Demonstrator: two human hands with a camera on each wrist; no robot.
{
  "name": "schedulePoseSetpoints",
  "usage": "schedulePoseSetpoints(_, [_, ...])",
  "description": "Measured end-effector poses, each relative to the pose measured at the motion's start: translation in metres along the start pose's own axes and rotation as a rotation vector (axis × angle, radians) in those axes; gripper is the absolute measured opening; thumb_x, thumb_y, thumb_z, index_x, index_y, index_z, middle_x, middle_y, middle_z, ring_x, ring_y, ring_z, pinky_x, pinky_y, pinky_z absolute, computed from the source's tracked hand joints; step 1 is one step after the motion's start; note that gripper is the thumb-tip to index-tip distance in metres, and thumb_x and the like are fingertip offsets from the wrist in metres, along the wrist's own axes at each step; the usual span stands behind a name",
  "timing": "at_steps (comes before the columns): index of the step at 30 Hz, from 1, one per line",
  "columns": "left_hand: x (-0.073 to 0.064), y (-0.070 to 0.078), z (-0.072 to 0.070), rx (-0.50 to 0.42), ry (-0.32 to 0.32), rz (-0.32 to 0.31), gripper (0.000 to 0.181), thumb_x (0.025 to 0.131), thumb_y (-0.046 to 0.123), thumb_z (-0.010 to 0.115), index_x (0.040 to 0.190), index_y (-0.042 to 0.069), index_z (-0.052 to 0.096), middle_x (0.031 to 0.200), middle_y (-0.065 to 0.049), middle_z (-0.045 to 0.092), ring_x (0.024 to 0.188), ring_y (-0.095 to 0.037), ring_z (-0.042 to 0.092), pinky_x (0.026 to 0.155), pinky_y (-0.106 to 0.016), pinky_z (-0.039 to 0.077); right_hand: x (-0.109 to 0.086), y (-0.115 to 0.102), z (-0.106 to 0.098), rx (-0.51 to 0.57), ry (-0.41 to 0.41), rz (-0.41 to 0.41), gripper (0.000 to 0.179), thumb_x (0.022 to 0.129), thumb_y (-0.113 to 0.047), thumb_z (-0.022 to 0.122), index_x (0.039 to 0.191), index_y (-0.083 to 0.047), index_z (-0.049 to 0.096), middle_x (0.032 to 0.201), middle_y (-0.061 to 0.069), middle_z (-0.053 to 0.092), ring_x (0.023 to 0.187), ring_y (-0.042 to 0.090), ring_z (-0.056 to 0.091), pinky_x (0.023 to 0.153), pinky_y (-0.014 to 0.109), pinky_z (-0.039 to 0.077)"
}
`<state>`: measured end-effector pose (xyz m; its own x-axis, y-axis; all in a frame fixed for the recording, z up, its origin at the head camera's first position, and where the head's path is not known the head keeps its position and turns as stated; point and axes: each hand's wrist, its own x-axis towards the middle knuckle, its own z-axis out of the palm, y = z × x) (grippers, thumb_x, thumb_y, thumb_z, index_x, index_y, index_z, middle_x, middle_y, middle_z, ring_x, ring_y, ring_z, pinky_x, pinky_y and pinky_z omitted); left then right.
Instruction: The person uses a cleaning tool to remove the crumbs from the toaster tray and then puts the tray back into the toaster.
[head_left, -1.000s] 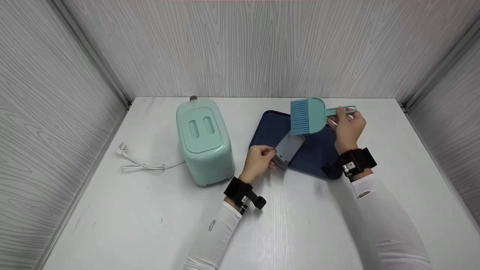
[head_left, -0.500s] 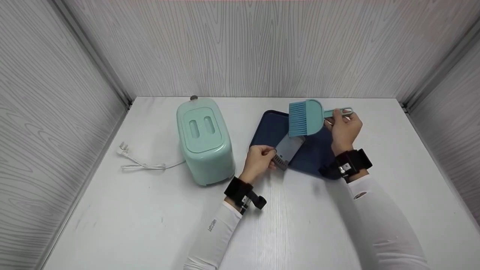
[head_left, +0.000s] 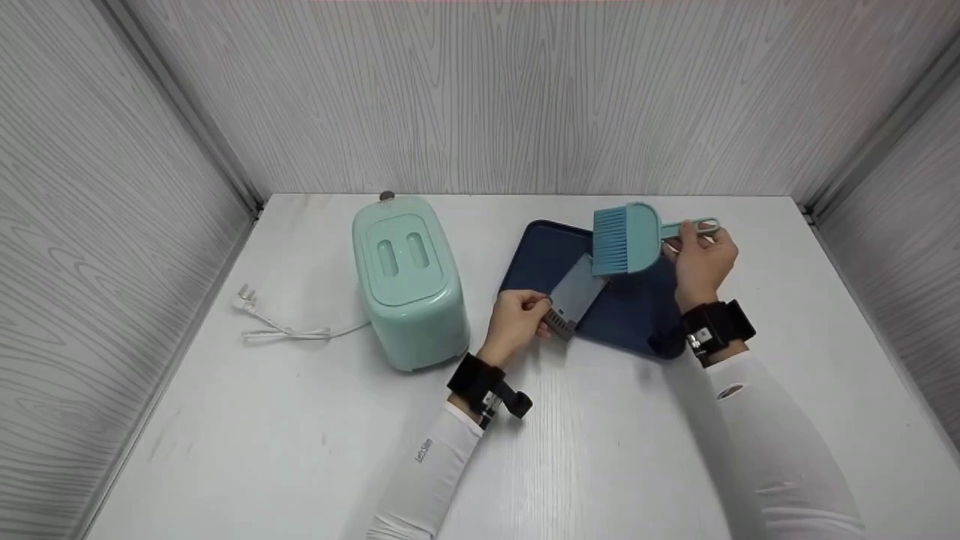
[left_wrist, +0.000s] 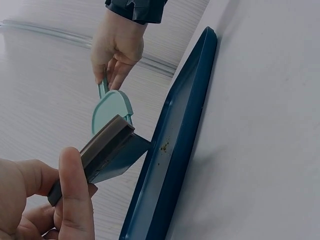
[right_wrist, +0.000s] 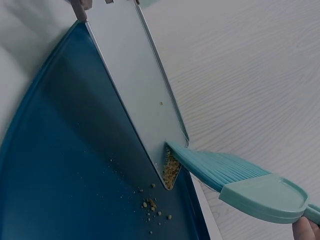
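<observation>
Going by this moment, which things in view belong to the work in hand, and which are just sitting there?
Part of the work:
teal brush, held in the right hand
flat plate, pinched by the left hand
blue tray, partly beneath the plate
crumbs, on plate and tray

Apparently just sitting there:
mint-green appliance, untouched
white cord and plug

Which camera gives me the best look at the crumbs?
The right wrist view: it shows crumbs piled at the end of the flat plate and scattered in the blue tray. The left wrist view shows only a small patch in that tray; the head view, none clearly.
</observation>
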<state>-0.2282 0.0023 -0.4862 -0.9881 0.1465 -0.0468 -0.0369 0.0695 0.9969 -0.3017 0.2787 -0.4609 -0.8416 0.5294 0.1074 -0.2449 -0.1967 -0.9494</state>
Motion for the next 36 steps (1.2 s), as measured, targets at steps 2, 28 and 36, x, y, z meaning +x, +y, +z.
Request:
schedulePoseSetpoints(2, [0.000, 0.000, 0.000, 0.004, 0.000, 0.003, 0.025, 0.104, 0.003, 0.059, 0.120, -0.013, 0.072, 0.074, 0.001, 0.062, 0.053, -0.003, 0.060, 0.055, -0.019, 0.061, 0.001, -0.001, -0.002, 0.000, 0.000, -0.003, 0.010, 0.103, -0.007, 0.066, 0.101, -0.003, 0.057, 0.087, 0.010, 0.078, 0.077, 0.016, 0.080, 0.069, 0.024, 0.067])
schedulePoseSetpoints(28, [0.004, -0.002, 0.001, -0.009, 0.004, -0.001, 0.027, 0.104, 0.002, 0.059, 0.121, -0.015, 0.070, 0.076, 0.001, 0.061, 0.053, -0.003, 0.060, 0.055, -0.019, 0.061, 0.004, -0.012, -0.026, -0.068, 0.027, -0.025, 0.008, 0.102, -0.006, 0.066, 0.100, -0.004, 0.059, 0.085, 0.004, 0.078, 0.077, 0.012, 0.080, 0.070, 0.022, 0.067])
schedulePoseSetpoints(36, [0.004, -0.001, 0.000, -0.003, 0.015, -0.010, 0.025, 0.103, 0.002, 0.059, 0.117, -0.014, 0.072, 0.073, 0.002, 0.060, 0.051, -0.003, 0.059, 0.054, -0.019, 0.061, 0.004, -0.015, -0.034, -0.045, 0.041, -0.033, 0.009, 0.102, -0.007, 0.067, 0.101, -0.002, 0.060, 0.084, 0.005, 0.079, 0.077, 0.012, 0.081, 0.072, 0.024, 0.067])
